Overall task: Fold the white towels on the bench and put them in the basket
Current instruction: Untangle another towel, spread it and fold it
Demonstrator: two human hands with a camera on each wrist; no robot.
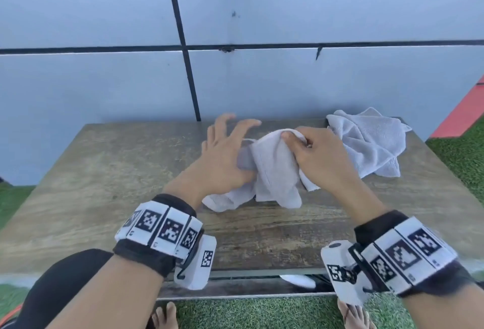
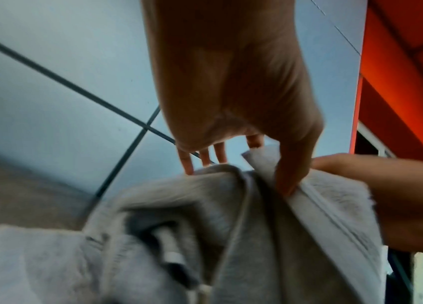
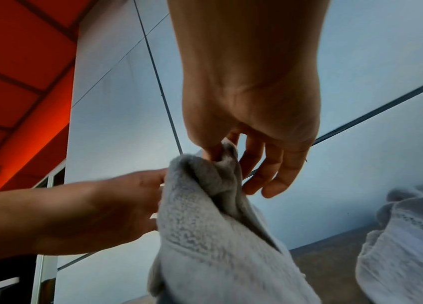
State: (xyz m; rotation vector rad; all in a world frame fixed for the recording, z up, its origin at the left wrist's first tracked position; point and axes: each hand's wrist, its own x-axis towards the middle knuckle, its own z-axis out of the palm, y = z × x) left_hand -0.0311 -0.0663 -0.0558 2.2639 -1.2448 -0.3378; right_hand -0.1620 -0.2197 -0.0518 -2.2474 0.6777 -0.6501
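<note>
A white towel hangs bunched over the middle of the wooden bench, its lower end lying on the top. My right hand pinches its upper fold between thumb and forefinger. My left hand is on the towel's left side with fingers straight and spread, the thumb pressed into the cloth. A second white towel lies crumpled at the bench's far right. No basket is in view.
A grey panelled wall stands right behind the bench. Green artificial grass and a red strip lie to the right. My bare feet are at the bench's front edge. The bench's left half holds nothing.
</note>
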